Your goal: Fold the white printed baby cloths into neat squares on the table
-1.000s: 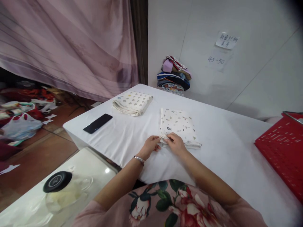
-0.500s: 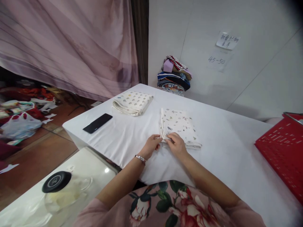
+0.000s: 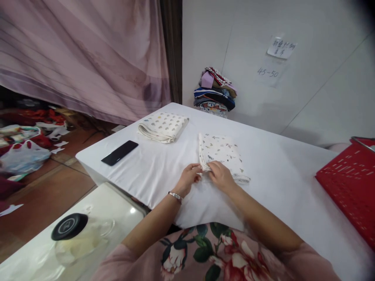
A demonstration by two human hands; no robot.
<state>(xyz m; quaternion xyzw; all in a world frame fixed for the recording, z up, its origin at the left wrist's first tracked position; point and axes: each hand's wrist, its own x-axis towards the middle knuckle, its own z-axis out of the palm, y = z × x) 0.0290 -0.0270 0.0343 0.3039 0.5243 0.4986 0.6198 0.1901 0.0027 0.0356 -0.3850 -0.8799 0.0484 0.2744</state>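
A folded white cloth with small prints [image 3: 222, 152] lies in the middle of the white-covered table [image 3: 278, 183]. My left hand [image 3: 189, 180], with a bracelet at the wrist, pinches the cloth's near left corner. My right hand [image 3: 221, 176] rests closed on the same near edge, fingers curled over the fabric. A second folded printed cloth [image 3: 163, 127] lies farther back to the left, apart from both hands.
A black phone [image 3: 120, 152] lies near the table's left edge. A red perforated basket [image 3: 348, 183] stands at the right. A stack of folded clothes [image 3: 215, 93] sits by the wall. A lidded glass jar [image 3: 77, 236] stands on a low white surface; bags litter the floor at left.
Both hands have lifted the cloth's near left corner slightly and shifted a little farther over its edge. Nothing else on the table has moved.
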